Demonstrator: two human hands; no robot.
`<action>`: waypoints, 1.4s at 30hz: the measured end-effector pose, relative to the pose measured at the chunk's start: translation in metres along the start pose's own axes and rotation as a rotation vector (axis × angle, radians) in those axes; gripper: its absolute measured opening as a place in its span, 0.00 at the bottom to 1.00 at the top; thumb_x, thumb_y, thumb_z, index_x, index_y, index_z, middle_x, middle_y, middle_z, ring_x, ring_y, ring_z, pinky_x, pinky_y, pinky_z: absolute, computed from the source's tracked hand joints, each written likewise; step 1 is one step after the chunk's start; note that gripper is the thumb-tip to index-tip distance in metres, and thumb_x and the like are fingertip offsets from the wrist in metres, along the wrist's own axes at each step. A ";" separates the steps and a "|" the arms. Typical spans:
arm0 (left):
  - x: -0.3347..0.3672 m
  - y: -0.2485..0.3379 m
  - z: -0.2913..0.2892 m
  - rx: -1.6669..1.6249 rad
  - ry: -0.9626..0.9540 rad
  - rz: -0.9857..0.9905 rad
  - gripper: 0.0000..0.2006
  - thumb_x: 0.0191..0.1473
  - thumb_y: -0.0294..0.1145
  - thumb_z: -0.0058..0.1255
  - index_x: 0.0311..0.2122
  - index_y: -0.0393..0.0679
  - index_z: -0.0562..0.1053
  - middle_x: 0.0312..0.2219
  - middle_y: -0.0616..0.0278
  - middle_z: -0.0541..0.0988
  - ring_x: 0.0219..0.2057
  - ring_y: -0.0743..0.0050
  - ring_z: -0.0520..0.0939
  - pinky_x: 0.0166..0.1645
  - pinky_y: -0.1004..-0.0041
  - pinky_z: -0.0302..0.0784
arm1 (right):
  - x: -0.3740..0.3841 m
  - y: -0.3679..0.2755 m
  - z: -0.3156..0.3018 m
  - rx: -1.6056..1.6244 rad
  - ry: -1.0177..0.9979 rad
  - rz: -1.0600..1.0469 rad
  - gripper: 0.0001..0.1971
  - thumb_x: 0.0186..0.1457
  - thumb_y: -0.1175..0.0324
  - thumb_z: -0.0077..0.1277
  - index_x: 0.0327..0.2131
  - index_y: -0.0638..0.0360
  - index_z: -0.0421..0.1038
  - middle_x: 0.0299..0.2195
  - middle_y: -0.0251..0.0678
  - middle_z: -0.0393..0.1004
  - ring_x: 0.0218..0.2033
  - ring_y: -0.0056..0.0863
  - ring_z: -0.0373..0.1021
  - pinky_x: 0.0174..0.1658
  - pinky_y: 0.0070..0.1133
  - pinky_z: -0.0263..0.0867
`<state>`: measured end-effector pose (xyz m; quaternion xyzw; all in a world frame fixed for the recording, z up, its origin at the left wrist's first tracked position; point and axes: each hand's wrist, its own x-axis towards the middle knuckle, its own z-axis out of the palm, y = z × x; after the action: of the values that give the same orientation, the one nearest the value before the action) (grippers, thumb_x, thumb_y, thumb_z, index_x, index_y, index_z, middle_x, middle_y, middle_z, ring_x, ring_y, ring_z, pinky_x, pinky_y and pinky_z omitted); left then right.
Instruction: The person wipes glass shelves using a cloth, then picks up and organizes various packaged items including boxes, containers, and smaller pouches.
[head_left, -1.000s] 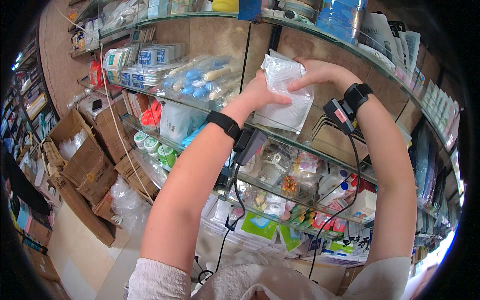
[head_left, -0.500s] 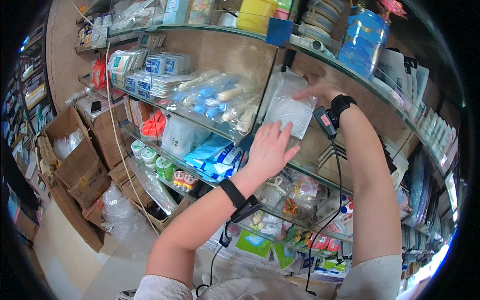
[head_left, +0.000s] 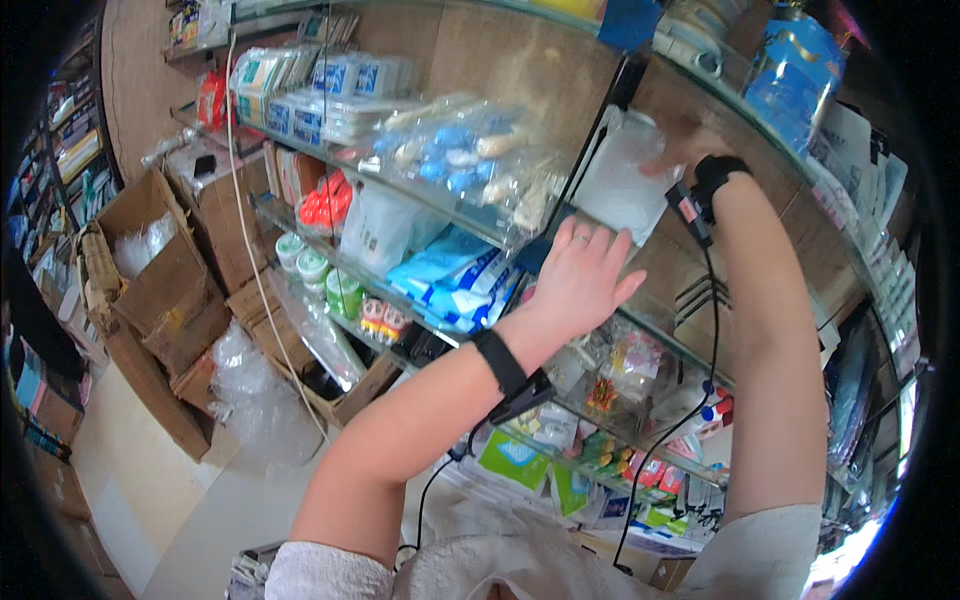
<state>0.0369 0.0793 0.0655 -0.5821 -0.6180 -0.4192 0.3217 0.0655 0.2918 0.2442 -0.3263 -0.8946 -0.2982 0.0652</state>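
Note:
A flat white packet in clear plastic (head_left: 622, 178) stands upright on the glass shelf, leaning at the back by the dark post. My right hand (head_left: 688, 146) is at the packet's upper right side. Motion blurs its fingers, and I cannot tell whether they grip the packet. Just below the packet's lower edge is my left hand (head_left: 582, 278), back upward, its fingers stretched out and a ring on one of them. Nothing shows in it. Both wrists wear black straps with small devices and cables.
Left of the post, bagged blue and cream items (head_left: 460, 150) crowd a glass shelf (head_left: 400, 190). Below are blue packages (head_left: 455, 275) and green-labelled tubs (head_left: 343, 290). A blue tin (head_left: 797, 75) stands upper right. Open cardboard boxes (head_left: 165, 290) and clear plastic wrap (head_left: 255, 385) lie lower left.
The whole view has shifted, so the shelves sit further right. Both hands stay close to the white packet, and my right hand's fingers are now blurred.

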 end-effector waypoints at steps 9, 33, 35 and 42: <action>0.002 -0.021 -0.004 -0.167 -0.045 0.117 0.19 0.49 0.44 0.46 0.42 0.41 0.68 0.32 0.54 0.73 0.37 0.55 0.72 0.47 0.63 0.62 | -0.037 0.010 -0.028 0.762 -0.076 -0.055 0.22 0.41 0.59 0.59 0.39 0.62 0.72 0.37 0.40 0.72 0.39 0.33 0.67 0.42 0.24 0.60; -0.490 -0.103 0.010 -0.195 -0.789 -1.420 0.20 0.42 0.39 0.50 0.41 0.40 0.70 0.36 0.46 0.74 0.40 0.50 0.74 0.46 0.63 0.69 | -0.351 -0.277 0.257 0.820 -1.177 -0.820 0.30 0.48 0.49 0.48 0.49 0.60 0.60 0.43 0.48 0.68 0.45 0.42 0.65 0.46 0.29 0.61; -0.515 -0.097 0.029 -0.175 -0.845 -1.511 0.21 0.41 0.40 0.50 0.41 0.40 0.69 0.38 0.46 0.73 0.41 0.50 0.73 0.47 0.62 0.69 | -0.352 -0.302 0.293 0.779 -1.276 -0.751 0.29 0.47 0.51 0.49 0.49 0.59 0.61 0.43 0.46 0.68 0.44 0.41 0.65 0.45 0.29 0.62; -0.582 -0.116 0.130 -0.107 -0.889 -1.580 0.27 0.42 0.44 0.52 0.47 0.43 0.64 0.43 0.52 0.70 0.45 0.53 0.71 0.48 0.62 0.68 | -0.363 -0.424 0.420 0.696 -0.821 -0.672 0.25 0.44 0.57 0.51 0.47 0.53 0.62 0.48 0.38 0.61 0.47 0.44 0.61 0.46 0.34 0.61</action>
<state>0.0012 -0.0627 -0.5239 -0.1110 -0.8842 -0.2825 -0.3550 0.1175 0.0775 -0.4185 -0.0751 -0.9450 0.1555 -0.2779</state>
